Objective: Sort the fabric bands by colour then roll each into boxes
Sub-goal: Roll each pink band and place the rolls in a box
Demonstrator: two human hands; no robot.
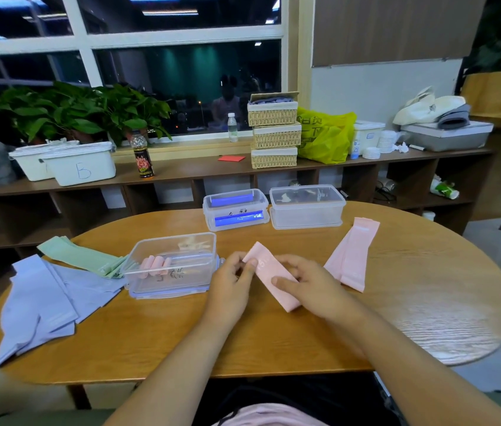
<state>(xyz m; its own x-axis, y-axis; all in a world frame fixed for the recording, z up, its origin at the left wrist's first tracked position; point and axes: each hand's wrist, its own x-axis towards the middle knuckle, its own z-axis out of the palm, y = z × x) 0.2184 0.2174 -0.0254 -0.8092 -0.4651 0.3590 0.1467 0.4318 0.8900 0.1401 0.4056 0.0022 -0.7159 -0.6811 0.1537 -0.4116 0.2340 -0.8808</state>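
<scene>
A pink fabric band (269, 272) lies slanted on the wooden table (243, 342). My left hand (232, 284) pinches its far end between thumb and fingers. My right hand (310, 284) holds the band's middle, thumb on top. More pink bands (352, 256) lie to the right. A clear box (172, 265) left of my hands holds several rolled pink bands (155, 265). Lilac bands (46, 305) and green bands (86, 256) lie at the left. Two clear boxes stand at the far edge: one (235, 209) shows blue inside, the other (307, 207) looks bare.
Behind the table runs a low wooden shelf (181, 173) with white tubs (80, 164), a dark bottle (143, 158), stacked wicker baskets (275, 132), a yellow bag (324, 135) and potted plants (83, 112). The table's right part shows only wood.
</scene>
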